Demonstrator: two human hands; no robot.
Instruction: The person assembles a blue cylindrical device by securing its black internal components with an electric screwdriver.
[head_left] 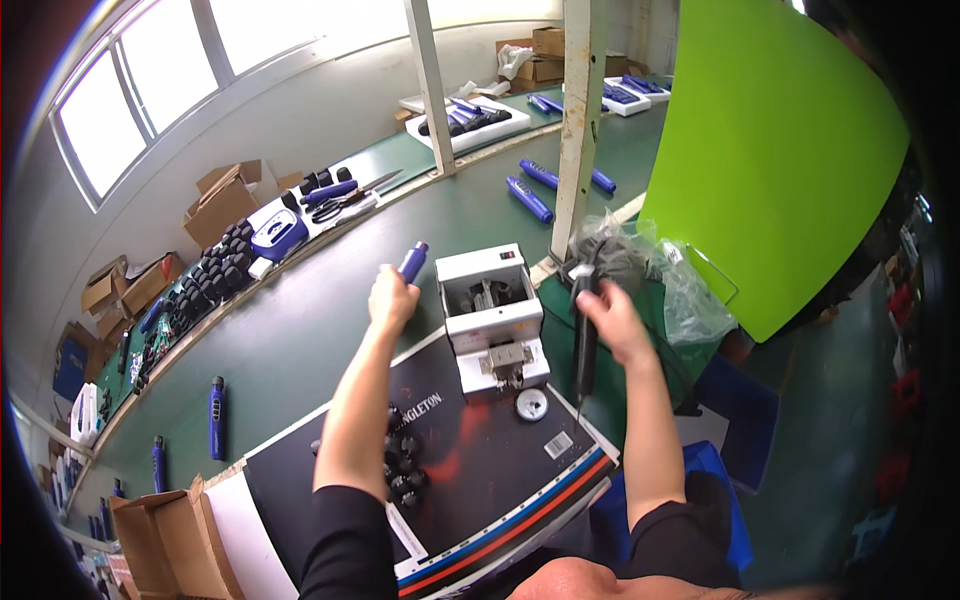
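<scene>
wand: lower end hidden inside left hand. driver: grip partly covered by right hand. knobs partly behind left forearm. machine innards too dark to tell. sticker print too small. green panel cut off up top, box at bottom.

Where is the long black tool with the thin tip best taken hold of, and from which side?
Probably best to take the black tool around its upper body, coming from the person's right. The long, slim body is roughly upright, with the thin tip pointing down, and the white machine is on its left.
</scene>
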